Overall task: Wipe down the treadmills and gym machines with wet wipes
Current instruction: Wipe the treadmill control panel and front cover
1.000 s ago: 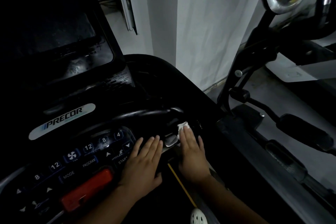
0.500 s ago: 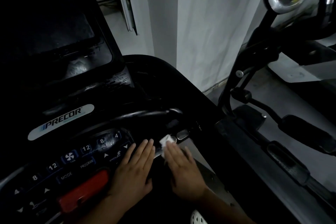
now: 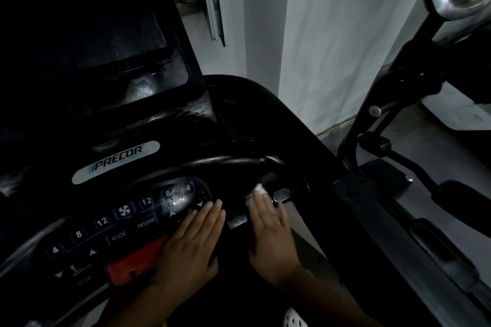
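Head view: the right hand [image 3: 268, 231] presses the wet wipe [image 3: 258, 190] with flat, straight fingers. The open left hand [image 3: 194, 244], resting on the keypad [image 3: 119, 220], might trigger a button.

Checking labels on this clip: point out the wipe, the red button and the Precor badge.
wipe [image 3: 257, 189], head view, the white patch that shows.
red button [image 3: 132, 263], head view, its bare middle.
Precor badge [image 3: 117, 161], head view, the lettering.
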{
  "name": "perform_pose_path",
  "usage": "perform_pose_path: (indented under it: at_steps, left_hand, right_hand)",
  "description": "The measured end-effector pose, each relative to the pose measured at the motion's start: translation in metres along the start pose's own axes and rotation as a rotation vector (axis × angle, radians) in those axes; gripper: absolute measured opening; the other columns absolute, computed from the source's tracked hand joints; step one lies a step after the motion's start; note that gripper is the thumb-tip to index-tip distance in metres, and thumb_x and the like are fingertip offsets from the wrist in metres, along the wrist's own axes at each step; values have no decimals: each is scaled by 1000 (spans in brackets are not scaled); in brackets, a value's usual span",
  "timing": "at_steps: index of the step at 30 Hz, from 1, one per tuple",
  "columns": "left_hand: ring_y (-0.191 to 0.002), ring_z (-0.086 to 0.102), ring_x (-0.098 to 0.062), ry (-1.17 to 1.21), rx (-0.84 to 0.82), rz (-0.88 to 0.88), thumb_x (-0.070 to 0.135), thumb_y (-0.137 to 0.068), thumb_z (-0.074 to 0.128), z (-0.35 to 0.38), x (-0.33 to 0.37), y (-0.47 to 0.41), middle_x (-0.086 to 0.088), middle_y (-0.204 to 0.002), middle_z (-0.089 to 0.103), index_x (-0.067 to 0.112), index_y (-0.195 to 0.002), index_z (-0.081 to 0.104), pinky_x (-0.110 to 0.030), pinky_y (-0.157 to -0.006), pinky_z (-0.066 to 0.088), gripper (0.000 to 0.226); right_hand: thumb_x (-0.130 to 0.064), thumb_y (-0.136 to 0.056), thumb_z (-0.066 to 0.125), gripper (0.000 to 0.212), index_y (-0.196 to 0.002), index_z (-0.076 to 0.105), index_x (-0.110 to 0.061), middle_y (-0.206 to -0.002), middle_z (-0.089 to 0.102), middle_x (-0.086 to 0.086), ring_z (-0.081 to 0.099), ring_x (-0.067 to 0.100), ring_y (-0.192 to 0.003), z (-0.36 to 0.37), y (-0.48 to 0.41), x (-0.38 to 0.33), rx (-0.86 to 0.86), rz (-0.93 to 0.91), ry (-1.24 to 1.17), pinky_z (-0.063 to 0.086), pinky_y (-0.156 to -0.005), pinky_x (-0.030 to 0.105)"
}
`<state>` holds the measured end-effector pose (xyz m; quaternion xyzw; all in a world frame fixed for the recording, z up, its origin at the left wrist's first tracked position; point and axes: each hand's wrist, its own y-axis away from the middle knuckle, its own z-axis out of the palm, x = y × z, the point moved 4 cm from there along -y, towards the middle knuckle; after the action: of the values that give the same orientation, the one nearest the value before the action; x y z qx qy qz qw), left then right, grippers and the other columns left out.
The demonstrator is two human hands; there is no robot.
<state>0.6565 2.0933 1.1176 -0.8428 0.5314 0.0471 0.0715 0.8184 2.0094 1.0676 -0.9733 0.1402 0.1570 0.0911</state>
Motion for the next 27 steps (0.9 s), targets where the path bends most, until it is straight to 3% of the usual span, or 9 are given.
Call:
perform_pose_path:
  at_steps: [5, 7, 9, 13, 16, 19, 21, 24, 27]
  left_hand:
    - [-150, 33, -27, 17, -21, 3, 46, -82, 44, 1, -3, 5, -15, -163, 31, 6, -153, 32, -47, -115, 28, 84]
    - [-150, 33, -27, 18, -36, 6, 47, -82, 46, 1, -5, 9, -15, -164, 30, 6, -154, 31, -47, -116, 27, 85]
    - [-150, 33, -27, 27, -43, 3, 47, -82, 46, 0, -8, 15, -16, -164, 29, 5, -154, 31, -46, -116, 27, 84]
    - [-150, 33, -29, 6, -48, 16, 46, -81, 49, 0, -13, 34, -17, -163, 30, 3, -153, 33, -47, -117, 25, 86]
    - [-151, 30, -27, 23, -64, 14, 46, -74, 69, 2, -21, 47, -16, -164, 30, 4, -154, 31, -46, -118, 25, 98]
    - [-150, 31, -27, 55, -58, 6, 45, -69, 78, 2, -26, 56, -15, -163, 32, 4, -153, 32, -46, -118, 25, 104]
    - [-150, 32, -27, 52, -48, 14, 46, -71, 76, 1, -31, 62, -15, -164, 30, 4, -154, 32, -46, -118, 24, 102]
    - [-151, 31, -27, 43, -48, 30, 45, -75, 69, 2, -36, 66, -15, -165, 28, 4, -153, 35, -45, -119, 23, 95]
    - [-150, 33, -27, 66, -46, 24, 44, -77, 51, -2, -36, 66, -14, -163, 32, 4, -150, 46, -44, -119, 23, 82]
  right_hand:
    - [-44, -79, 53, 86, -156, 32, -11, -166, 23, 8, 14, 20, -155, 2, 21, -7, -3, -277, 149, 12, -119, 48]
    - [-38, -79, 57, 87, -157, 28, -12, -166, 20, 5, 14, 20, -155, -2, 11, 7, 6, -165, 148, 9, -121, 47]
    - [-32, -81, 48, 81, -156, 28, -10, -166, 22, 7, 19, 22, -154, -2, 2, -7, 23, -69, 66, 11, -120, 48]
    - [-26, -78, 43, 74, -150, 43, -11, -162, 35, 6, 29, 20, -151, 3, 16, -31, 33, -189, 16, 17, -119, 46]
    - [-24, -82, 45, 64, -144, 53, -12, -152, 50, 3, 45, 15, -140, -12, 11, -25, 90, -215, -19, 19, -121, 39]
    - [-29, -90, 47, 51, -137, 62, -17, -141, 60, 1, 52, 15, -122, -19, -12, -32, 139, -101, -135, 38, -109, 30]
    - [-29, -97, 48, 36, -127, 67, -23, -128, 64, -3, 54, 16, -113, -15, -22, -31, 122, 7, -212, 48, -100, 31]
    - [-11, -93, 57, 28, -116, 71, -17, -116, 65, 2, 59, 24, -107, -15, -19, -34, 78, 53, -179, 47, -92, 30]
    - [-11, -92, 62, 33, -124, 68, -10, -140, 58, 7, 56, 25, -126, -24, -11, -61, 220, -14, -219, 46, -105, 31]
